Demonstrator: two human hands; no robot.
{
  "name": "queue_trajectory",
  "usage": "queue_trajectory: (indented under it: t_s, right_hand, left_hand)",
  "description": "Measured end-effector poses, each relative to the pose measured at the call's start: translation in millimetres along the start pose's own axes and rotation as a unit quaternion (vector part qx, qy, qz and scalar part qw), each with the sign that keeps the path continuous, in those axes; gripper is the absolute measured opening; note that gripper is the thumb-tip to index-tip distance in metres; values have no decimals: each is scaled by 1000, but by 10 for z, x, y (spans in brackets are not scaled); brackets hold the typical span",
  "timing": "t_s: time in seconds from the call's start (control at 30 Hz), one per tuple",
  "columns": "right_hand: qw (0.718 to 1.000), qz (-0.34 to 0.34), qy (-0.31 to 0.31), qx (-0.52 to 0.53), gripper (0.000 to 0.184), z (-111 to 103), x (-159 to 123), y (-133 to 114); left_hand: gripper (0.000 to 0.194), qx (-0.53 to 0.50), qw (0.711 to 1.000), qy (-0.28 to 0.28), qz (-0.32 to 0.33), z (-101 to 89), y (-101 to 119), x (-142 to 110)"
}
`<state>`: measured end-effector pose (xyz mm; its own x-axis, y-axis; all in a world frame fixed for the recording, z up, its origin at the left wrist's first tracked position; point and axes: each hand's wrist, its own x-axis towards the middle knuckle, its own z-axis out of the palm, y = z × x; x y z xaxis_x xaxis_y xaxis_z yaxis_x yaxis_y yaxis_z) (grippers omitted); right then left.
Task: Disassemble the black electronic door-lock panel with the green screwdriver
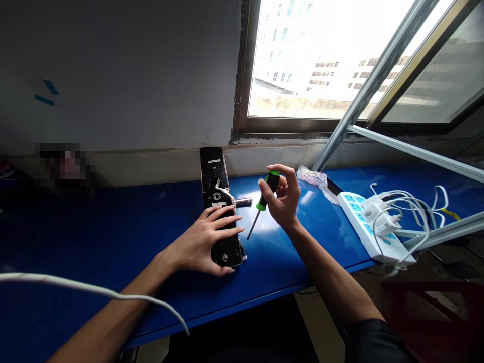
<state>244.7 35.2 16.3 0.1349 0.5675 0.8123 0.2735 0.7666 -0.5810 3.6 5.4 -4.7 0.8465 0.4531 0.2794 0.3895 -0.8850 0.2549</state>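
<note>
Left hand (pixel 200 243) lies open on the lower half of a black door-lock plate (pixel 212 171), its fingers (pixel 227 220) spread flat across the plate and its thumb reaching toward the bottom end, with nothing gripped. A white cable (pixel 86 286) drapes over the left forearm, closer to the camera. Right hand (pixel 283 197) is closed around the green-and-black handle of a screwdriver (pixel 269 189), with the shaft slanting down and to the left. Its tip ends just right of the plate, near but not touching it.

The plate lies on its back on the blue worktop (pixel 302 242), its long axis running from near the person toward the wall and leaning slightly. It sits under the left hand and to the left of the right hand, so the left hand is the nearer one. A white wire (pixel 223 191) loops on the plate just beyond the left fingers, and a metal lever stub (pixel 244 202) juts from its right side.

Farther right lie a plastic bag (pixel 312 176), a white-and-blue power strip (pixel 363 227) and a tangle of white cables (pixel 416 201). Beyond them are the wall (pixel 113 75) and a window (pixel 302 60).
</note>
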Motion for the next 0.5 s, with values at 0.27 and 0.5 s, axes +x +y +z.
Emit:
queue_trajectory:
  t_s: [0.27, 0.5]
  right_hand:
    - [997, -65, 9, 43, 31, -20, 49, -243]
    - [992, -116, -23, 49, 40, 62, -43, -348]
  left_hand:
    - [74, -18, 1000, 13, -6, 19, 8, 29]
    - [54, -47, 999, 18, 7, 46, 44, -27]
